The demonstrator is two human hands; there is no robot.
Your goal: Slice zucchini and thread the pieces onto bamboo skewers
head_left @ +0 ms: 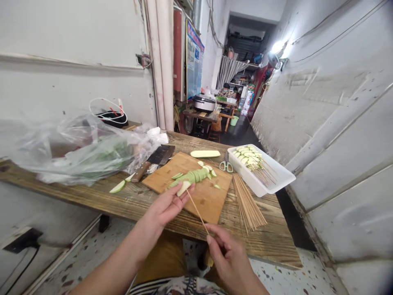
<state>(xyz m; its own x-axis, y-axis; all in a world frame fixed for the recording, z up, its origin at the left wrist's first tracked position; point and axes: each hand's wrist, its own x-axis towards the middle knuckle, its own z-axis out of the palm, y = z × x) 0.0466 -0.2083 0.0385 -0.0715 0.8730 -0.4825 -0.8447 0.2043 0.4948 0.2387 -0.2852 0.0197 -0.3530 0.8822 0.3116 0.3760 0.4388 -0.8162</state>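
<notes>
My left hand [172, 205] pinches a pale green zucchini slice [183, 188] over the near side of the wooden cutting board [211, 200]. Between the thumb and fingers of my right hand [225, 250] is the lower end of a thin wooden skewer [198, 211]. Its upper end meets the slice; whether the tip passes through it I cannot tell. Just beyond my left hand lies a fanned row of sliced zucchini [196, 176] on the board. A peeled zucchini piece [205, 154] rests on the table behind it.
Right of the board lie a bundle of loose skewers [248, 205] and a white tray [278, 168] holding skewered slices [247, 155]. Scissors [226, 166] sit by the tray. Left are a cleaver [153, 162], zucchini offcuts [118, 187] and a clear plastic bag [82, 151] of greens. Walls stand on both sides.
</notes>
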